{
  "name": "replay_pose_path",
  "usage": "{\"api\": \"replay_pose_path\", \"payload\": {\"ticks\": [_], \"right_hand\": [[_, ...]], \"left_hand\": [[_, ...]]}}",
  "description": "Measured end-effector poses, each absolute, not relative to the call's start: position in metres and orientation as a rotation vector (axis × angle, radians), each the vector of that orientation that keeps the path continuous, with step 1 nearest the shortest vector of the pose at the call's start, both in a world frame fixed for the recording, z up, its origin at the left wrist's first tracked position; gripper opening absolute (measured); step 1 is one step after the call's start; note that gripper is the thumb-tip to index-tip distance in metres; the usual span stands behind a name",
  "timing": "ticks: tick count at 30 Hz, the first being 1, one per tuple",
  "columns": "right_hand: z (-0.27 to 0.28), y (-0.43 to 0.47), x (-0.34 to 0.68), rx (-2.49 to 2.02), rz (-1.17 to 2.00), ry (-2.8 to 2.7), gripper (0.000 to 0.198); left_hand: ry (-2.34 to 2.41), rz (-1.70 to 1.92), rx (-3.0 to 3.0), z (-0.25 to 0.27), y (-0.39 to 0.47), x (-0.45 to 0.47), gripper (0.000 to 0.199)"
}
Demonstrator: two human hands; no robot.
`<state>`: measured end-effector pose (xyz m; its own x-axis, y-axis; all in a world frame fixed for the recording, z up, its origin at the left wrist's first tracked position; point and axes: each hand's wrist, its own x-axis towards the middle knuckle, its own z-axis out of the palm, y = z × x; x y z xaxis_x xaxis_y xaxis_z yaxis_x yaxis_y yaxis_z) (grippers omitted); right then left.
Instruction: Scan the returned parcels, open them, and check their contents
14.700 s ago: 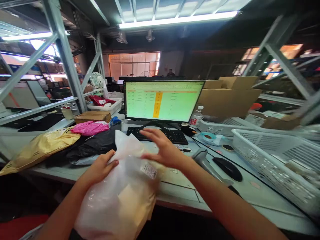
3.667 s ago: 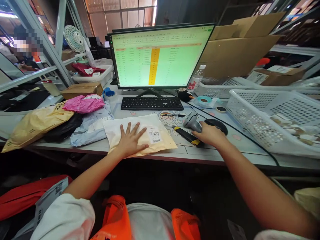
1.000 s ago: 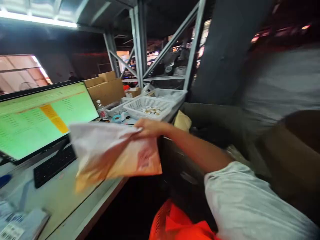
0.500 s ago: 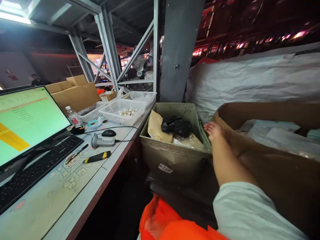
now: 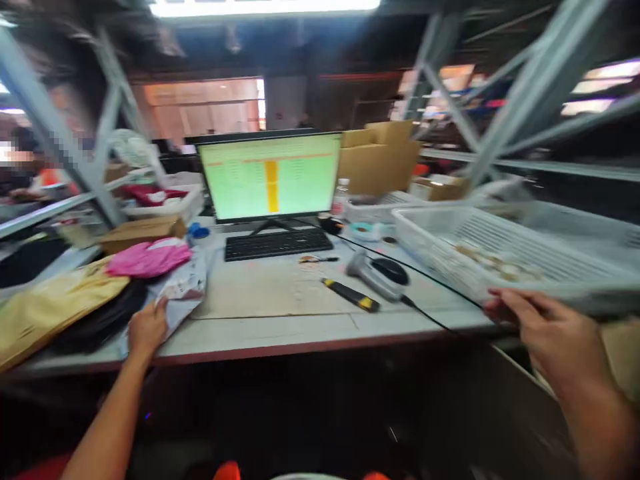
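Note:
My left hand is at the front left of the table, its fingers closed on the edge of a white plastic mailing bag with dark print. A pink bag lies on top of that one, and black and yellow bags are heaped to its left. On the other side, my right hand hovers by the front corner of a white plastic basket with small pieces inside. Its fingers are loosely bent and apart, with nothing seen in them. Motion blurs it somewhat.
A monitor and keyboard stand mid-table. Before them lie a barcode scanner with its cable, a mouse and a yellow-black utility knife. Metal rack posts rise at both sides. A bin's edge shows lower right.
The view has swung left from the bins to the table and monitor. My left hand has come into view, gripping the white bag. My right hand is now away from the green bin's rim.

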<state>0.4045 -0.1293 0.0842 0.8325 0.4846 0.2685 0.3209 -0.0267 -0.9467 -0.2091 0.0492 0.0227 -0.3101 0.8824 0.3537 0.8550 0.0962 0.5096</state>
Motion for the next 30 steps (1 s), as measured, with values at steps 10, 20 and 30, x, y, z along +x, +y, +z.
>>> {"api": "replay_pose_path", "payload": {"ticks": [10, 20, 30], "right_hand": [[0.040, 0.048, 0.367, -2.400, 0.034, -1.599, 0.065], [0.021, 0.052, 0.351, -2.738, 0.067, -1.698, 0.061], [0.110, 0.019, 0.333, -2.409, 0.428, -1.932, 0.051]], "left_hand": [[1.923, 1.614, 1.828, 0.024, -0.017, -0.192, 0.057], [1.457, 0.462, 2.551, -0.014, -0.028, -0.066, 0.088], [0.897, 0.531, 2.672, -0.027, -0.084, -0.008, 0.065]]}}
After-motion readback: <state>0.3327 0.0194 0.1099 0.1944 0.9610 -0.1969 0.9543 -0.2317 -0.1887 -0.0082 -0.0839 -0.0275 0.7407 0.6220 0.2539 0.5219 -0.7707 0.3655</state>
